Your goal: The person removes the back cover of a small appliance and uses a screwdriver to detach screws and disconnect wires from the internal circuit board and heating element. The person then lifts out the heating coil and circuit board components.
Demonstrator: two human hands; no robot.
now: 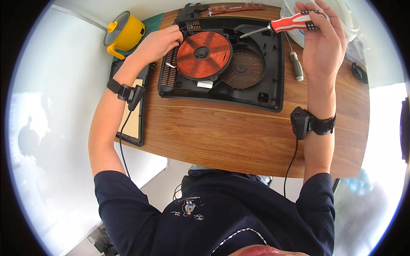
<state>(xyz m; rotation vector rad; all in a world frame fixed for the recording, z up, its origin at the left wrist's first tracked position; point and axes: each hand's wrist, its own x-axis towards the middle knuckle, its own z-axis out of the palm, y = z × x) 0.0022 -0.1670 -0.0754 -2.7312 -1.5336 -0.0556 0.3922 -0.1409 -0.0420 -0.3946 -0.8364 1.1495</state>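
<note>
My right hand (324, 47) holds a screwdriver (299, 22) by its red, white and dark handle. Its metal shaft slants left and down, and the tip is over the upper middle of a black plastic housing (252, 99); I cannot tell whether it touches. The housing lies open on the table, with a round copper coil (205, 53) in its left part and a round vent grille (245, 70) to the right of that. My left hand (162, 42) is at the housing's upper left corner, beside the coil, fingers curled closed near thin wires. What they hold is hidden.
A second screwdriver (296, 66) with a grey-green handle lies right of the housing. Behind it stands a white bucket (350, 25). A yellow pot (124, 34) and a dark-framed panel (136, 121) are at the left. A black fan (190, 10) lies at the back of the wooden table (222, 132).
</note>
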